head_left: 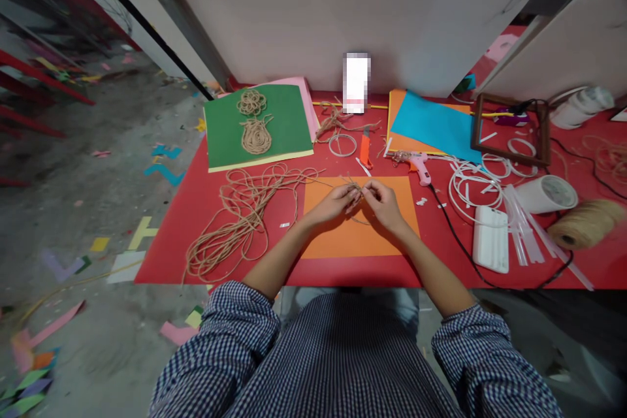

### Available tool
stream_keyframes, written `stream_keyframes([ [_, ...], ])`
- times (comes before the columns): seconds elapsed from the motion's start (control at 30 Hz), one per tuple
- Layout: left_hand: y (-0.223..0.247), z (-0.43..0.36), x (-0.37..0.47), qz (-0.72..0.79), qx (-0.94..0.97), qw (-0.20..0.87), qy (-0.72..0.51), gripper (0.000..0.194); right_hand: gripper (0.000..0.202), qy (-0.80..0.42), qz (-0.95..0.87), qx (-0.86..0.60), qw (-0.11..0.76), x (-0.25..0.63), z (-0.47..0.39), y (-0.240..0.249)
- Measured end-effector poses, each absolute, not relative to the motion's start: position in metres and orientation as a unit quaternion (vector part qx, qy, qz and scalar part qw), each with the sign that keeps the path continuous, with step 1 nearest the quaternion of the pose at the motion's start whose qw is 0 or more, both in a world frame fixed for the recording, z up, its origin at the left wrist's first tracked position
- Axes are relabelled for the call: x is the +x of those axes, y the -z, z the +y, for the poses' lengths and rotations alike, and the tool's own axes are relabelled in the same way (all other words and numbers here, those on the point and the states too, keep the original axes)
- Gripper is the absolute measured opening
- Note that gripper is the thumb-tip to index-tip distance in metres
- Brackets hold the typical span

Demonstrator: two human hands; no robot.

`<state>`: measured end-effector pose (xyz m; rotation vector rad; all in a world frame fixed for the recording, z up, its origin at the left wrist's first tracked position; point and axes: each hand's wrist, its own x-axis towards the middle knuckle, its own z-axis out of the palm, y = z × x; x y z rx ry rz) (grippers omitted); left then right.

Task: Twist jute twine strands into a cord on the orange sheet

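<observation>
Both my hands meet over an orange sheet (343,241) at the middle of the red table. My left hand (340,201) pinches a small bundle of jute twine (359,191), with thin loose ends sticking up. From the other side my right hand (385,204) has its thumb and fingertips closed on the same twine. A strand runs left from it toward a loose heap of twine (245,209). On a green sheet (291,117) lie two coiled twine pieces, a flower-like one (251,102) and a round coil (256,136).
A pink glue gun (420,168), an orange cutter (365,147) and a white ring (342,145) lie beyond my hands. At right are white tubing (465,186), a white power bank-like box (490,238), clear glue sticks (524,228), a twine spool (588,223) and a wooden frame (512,155).
</observation>
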<state>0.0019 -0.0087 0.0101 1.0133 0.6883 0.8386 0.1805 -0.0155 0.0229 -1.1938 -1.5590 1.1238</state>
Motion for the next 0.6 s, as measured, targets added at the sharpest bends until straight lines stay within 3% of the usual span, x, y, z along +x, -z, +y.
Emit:
stream_keyframes([
  [0.23, -0.011, -0.006, 0.002, 0.360, 0.459, 0.708, -0.397, 0.044, 0.022, -0.355, -0.694, -0.508, 0.365, 0.182, -0.019, -0.028],
  [0.43, -0.004, -0.001, -0.002, 0.429, 0.545, 0.595, -0.406, 0.051, 0.030, -0.299, -0.733, -0.527, 0.308, 0.181, -0.021, -0.035],
  [0.6, -0.004, 0.001, -0.008, 0.499, 0.597, 0.476, -0.410, 0.048, 0.031, -0.185, -0.756, -0.566, 0.273, 0.183, -0.017, -0.036],
])
